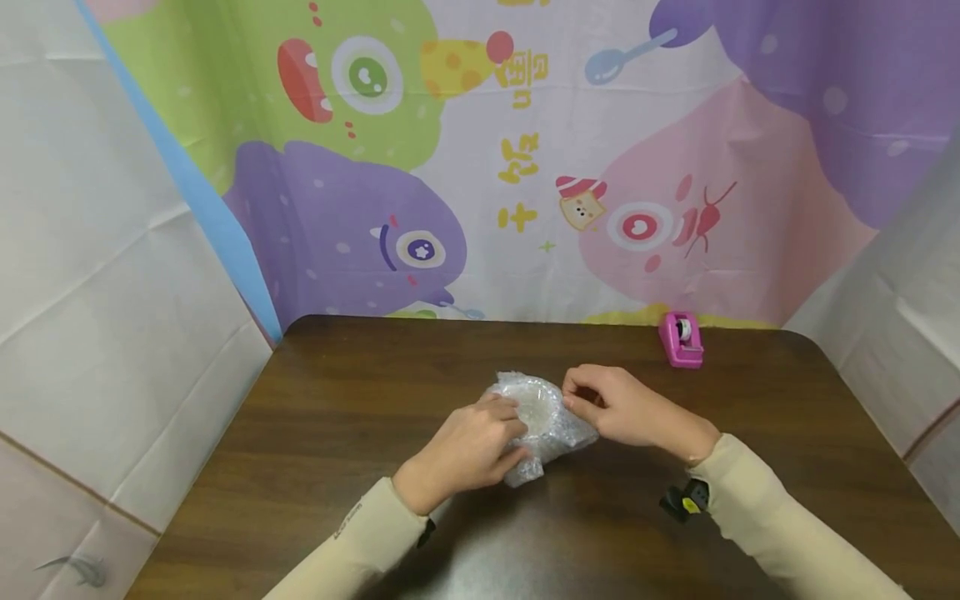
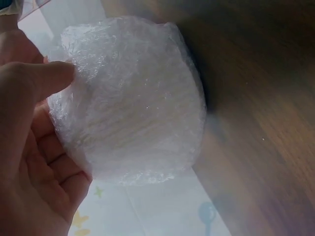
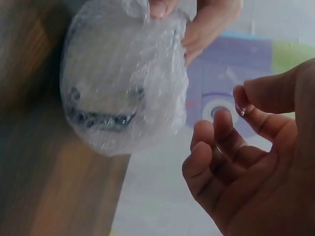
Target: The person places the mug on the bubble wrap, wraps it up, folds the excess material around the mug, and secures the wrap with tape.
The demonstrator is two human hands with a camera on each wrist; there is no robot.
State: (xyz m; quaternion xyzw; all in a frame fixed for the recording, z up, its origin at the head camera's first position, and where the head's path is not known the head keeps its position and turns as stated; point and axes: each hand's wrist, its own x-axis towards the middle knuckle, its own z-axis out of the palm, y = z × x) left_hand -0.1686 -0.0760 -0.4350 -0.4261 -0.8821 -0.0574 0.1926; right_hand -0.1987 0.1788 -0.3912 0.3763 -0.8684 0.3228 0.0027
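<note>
A rounded, pale item in bubble wrap, the bubble-wrapped bundle (image 1: 542, 408), is held above the wooden table. My left hand (image 1: 477, 442) grips its left side, the thumb (image 2: 54, 78) on the wrap and the other fingers curled behind. Through the plastic, a dark curved band (image 3: 101, 121) shows in the right wrist view. Off the bundle's right side is my right hand (image 1: 618, 407), thumb and index fingertip together. Between them they pinch a small shiny clear bit, like a piece of tape (image 3: 240, 109); its other fingers are loosely bent.
A pink tape dispenser (image 1: 682, 340) stands at the back right of the dark wooden table (image 1: 360, 375). Behind the table hangs a cartoon-printed cloth (image 1: 480, 275), with pale panels at both sides.
</note>
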